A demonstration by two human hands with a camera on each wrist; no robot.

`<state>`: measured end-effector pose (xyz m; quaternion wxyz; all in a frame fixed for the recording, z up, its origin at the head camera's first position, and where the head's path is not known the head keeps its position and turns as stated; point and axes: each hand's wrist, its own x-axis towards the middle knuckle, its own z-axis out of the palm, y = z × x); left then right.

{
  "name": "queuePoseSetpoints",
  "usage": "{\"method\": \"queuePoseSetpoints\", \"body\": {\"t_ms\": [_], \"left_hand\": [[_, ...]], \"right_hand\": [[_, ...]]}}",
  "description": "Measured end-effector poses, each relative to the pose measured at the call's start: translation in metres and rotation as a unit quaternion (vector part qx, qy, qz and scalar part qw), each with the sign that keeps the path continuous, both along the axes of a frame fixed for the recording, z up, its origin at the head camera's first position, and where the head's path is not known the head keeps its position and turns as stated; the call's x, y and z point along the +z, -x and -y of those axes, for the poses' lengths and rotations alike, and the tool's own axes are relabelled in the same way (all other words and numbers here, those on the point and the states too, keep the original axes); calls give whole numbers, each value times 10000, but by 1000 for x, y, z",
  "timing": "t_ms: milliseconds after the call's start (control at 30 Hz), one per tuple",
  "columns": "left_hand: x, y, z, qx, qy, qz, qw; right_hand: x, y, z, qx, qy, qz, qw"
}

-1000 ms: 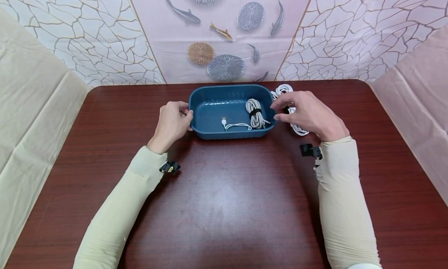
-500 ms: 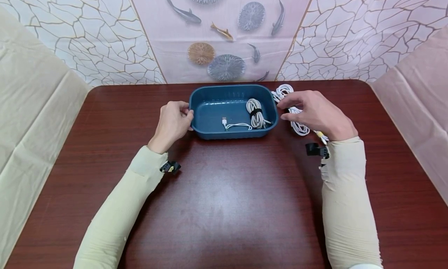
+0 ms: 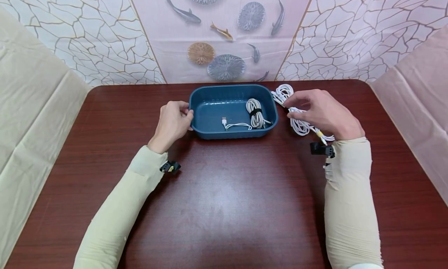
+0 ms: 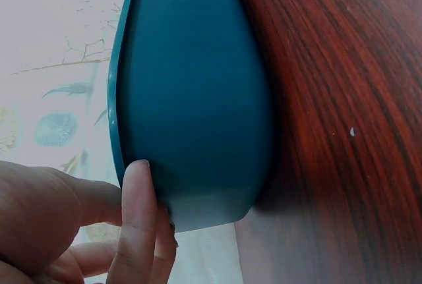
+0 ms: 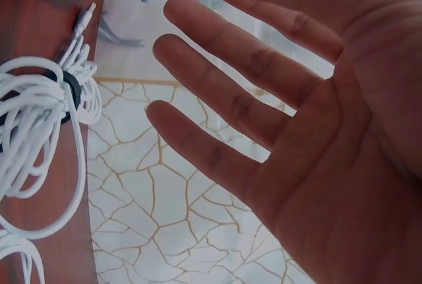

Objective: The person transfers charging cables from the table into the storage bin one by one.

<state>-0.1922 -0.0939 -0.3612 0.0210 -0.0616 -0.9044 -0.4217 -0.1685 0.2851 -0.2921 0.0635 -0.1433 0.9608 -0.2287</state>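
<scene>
A blue rectangular plastic bin (image 3: 232, 135) stands near the back of the table. My left hand (image 3: 172, 123) grips its left end, and in the left wrist view fingers (image 4: 138, 192) lie against the bin's outer wall. Inside the bin, at the right, lies a coiled white cable (image 3: 256, 113) bound with a black strap, its USB plug (image 3: 224, 121) stretched out to the left. My right hand (image 3: 323, 112) hovers over another white cable bundle (image 3: 299, 127) beside the bin. Its fingers are spread and hold nothing in the right wrist view, apart from the bundle (image 5: 39, 119).
A dark red wooden table (image 3: 217, 191) carries everything. Behind it hangs a patterned cloth backdrop (image 3: 227, 35). Pale cloth walls (image 3: 35, 105) close off both sides. A yellow tie (image 3: 319, 134) shows on the cable end beside my right hand.
My right hand has drawn away to the right from the bin's right end, uncovering more of the cable bundle there. The left hand keeps its place, and the bin is almost still.
</scene>
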Motion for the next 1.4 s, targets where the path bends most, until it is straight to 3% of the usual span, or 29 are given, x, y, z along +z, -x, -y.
{"method": "queuePoseSetpoints", "body": {"t_ms": [733, 933, 1033, 1267, 1400], "left_hand": [[1, 0, -1, 35, 27, 22, 10000], [0, 0, -1, 32, 2, 21, 10000], [0, 0, -1, 31, 4, 31, 10000], [0, 0, 0, 20, 16, 21, 10000], [0, 0, 0, -16, -9, -37, 10000]], "right_hand": [[2, -4, -14, -373, -141, 257, 9989], [4, -10, -22, -839, 165, 1054, 9907], [4, -12, -25, -980, 276, 1217, 9873], [1, -7, -32, -484, 37, 306, 9984], [0, -6, -37, -400, -47, 36, 9992]]}}
